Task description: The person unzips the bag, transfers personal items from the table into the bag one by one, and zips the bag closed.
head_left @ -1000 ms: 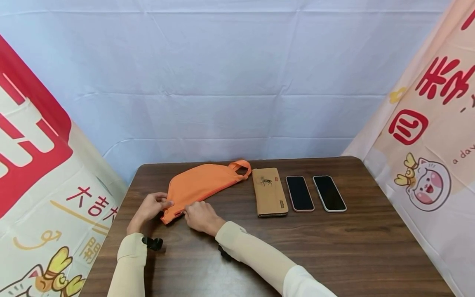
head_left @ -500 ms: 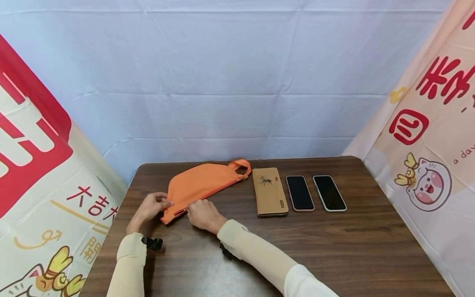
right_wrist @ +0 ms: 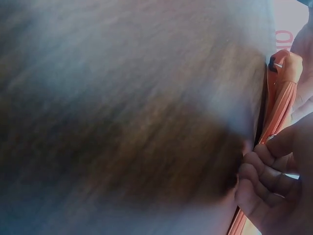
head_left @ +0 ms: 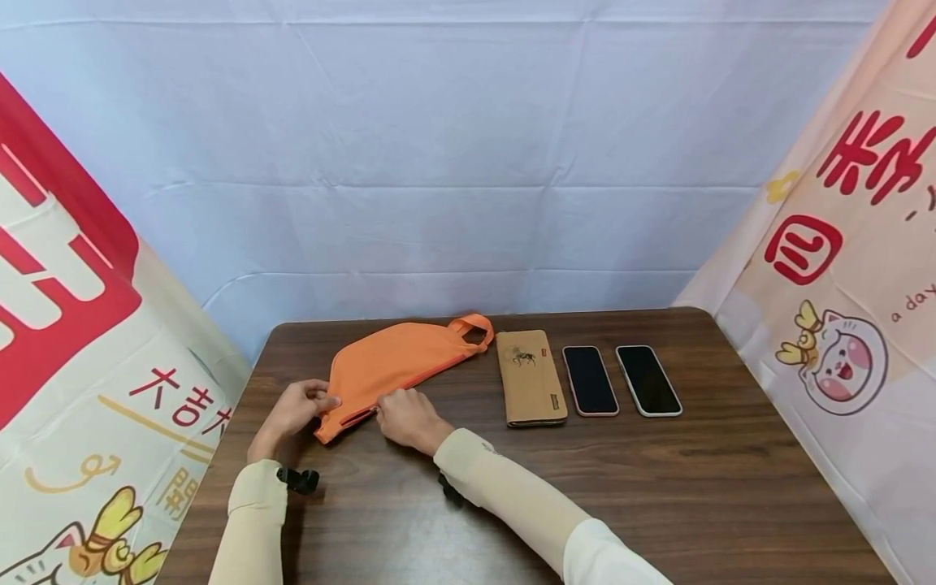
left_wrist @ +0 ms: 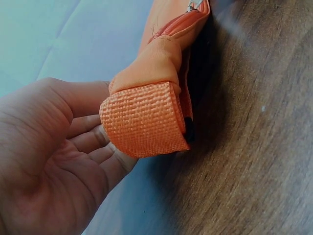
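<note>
Orange pouch (head_left: pixel 398 362) lay flat on wooden surface (head_left: pixel 658 487), long axis running away rightward. Left hand (head_left: pixel 292 410) pinched near-end strap tab; right hand (head_left: pixel 409 418) fingers curled, pinching zipper just beside it.

Matt orange cloth pouch (head_left: pixel 395 361), coarse-woven strap (left_wrist: pixel 144 119), wood-grain table (head_left: pixel 658 479).

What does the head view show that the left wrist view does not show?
Only the head view shows the right hand pinching at the zipper edge, the tan wallet, two phones and the whole table. Only the left wrist view shows the woven strap end close up. Both show the left hand holding the end of the orange bag.
</note>
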{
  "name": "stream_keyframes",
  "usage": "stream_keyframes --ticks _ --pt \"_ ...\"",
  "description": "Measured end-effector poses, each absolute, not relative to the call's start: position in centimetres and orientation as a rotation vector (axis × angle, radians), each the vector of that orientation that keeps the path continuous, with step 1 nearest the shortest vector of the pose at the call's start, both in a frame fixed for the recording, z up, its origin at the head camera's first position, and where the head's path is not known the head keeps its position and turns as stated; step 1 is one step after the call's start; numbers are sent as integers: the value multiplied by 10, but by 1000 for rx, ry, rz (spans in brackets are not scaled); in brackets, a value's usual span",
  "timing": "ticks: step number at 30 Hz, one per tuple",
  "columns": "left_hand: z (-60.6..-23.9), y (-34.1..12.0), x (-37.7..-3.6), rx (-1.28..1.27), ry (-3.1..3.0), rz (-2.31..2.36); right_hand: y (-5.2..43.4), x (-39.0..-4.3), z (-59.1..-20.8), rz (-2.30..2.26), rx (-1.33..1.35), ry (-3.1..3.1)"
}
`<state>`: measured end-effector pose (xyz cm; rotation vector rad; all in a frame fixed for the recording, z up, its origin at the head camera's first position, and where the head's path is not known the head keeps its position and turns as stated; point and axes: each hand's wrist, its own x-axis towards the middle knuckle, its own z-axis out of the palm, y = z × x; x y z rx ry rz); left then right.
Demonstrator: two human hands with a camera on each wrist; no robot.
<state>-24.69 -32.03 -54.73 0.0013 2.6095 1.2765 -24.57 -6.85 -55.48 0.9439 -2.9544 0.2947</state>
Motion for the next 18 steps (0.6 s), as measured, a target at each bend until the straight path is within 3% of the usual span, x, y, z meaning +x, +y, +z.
stream_keyframes --ticks 18 --pt "-547 -320 -245 -5 2598 1292 -68 -247 -557 269 920 -3002"
